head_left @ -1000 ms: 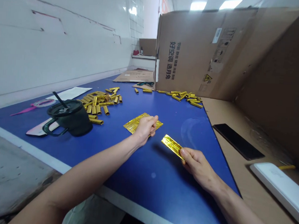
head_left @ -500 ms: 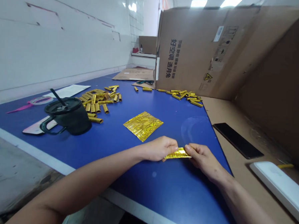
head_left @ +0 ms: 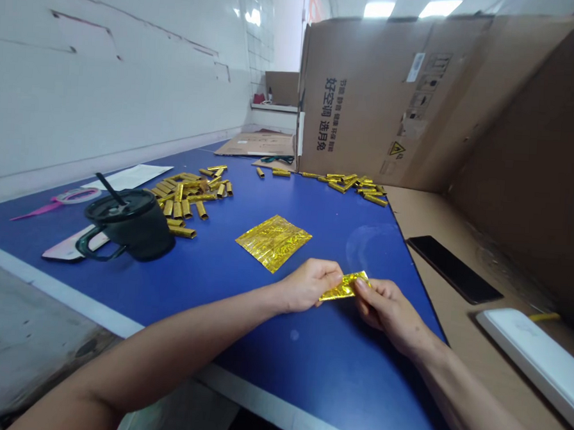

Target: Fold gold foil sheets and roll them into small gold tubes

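Blue table (head_left: 261, 348), black mug (head_left: 136, 233), foil strip (head_left: 343, 286)

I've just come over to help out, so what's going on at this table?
A person holds a strip of gold foil between their left hand and right hand, over a blue table. A flat gold foil sheet lies just beyond the hands. A heap of rolled gold foil tubes lies further left, beside a dark lidded mug.
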`<state>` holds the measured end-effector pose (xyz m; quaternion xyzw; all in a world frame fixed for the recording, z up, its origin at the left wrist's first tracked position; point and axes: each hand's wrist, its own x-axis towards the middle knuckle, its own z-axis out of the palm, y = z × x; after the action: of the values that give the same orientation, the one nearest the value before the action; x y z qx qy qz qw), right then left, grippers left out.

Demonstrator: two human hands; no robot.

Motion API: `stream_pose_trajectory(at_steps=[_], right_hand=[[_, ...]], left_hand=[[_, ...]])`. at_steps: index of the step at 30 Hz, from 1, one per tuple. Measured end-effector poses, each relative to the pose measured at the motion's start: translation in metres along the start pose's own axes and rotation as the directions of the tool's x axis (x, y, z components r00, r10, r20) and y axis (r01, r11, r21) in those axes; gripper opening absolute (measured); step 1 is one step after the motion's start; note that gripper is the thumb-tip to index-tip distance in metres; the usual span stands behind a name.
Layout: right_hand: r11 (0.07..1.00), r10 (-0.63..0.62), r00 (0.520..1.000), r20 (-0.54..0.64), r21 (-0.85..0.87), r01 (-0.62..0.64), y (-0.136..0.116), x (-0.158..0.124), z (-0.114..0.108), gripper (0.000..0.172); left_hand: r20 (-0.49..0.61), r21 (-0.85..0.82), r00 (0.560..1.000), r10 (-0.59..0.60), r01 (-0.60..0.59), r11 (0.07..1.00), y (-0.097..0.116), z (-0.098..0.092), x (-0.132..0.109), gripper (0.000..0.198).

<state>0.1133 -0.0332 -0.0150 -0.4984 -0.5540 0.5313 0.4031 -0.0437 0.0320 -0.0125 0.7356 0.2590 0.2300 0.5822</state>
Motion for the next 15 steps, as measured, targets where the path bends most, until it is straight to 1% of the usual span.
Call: stream_pose_trajectory(at_steps=[5, 11, 13, 15], right_hand=[[1.0, -0.011, 0.998, -0.066, -0.012, 0.01, -0.0017, 0.0009, 0.0009, 0.044], [1.0, 0.001, 0.997, -0.077, -0.016, -0.002, 0.0017, 0.0015, 0.0021, 0.044], [0.999, -0.01, 0.996, -0.083, -0.044, 0.007, 0.0032, 0.0018, 0.0015, 0.044], [0.995, -0.046, 0.996, -0.07, -0.091, 0.04, 0.004, 0.0021, 0.0013, 0.043]], left_hand=[[0.034, 0.102, 0.999, 0.025, -0.029, 0.994, 0.0006, -0.0017, -0.0021, 0.025], [0.06, 0.136, 0.996, 0.065, -0.072, 0.988, 0.002, -0.0034, -0.0014, 0.023], [0.086, 0.099, 0.996, 0.023, -0.032, 0.995, 0.0021, -0.0029, -0.0015, 0.024], [0.132, 0.031, 0.989, -0.059, 0.055, 0.998, 0.002, -0.0011, -0.0019, 0.023]])
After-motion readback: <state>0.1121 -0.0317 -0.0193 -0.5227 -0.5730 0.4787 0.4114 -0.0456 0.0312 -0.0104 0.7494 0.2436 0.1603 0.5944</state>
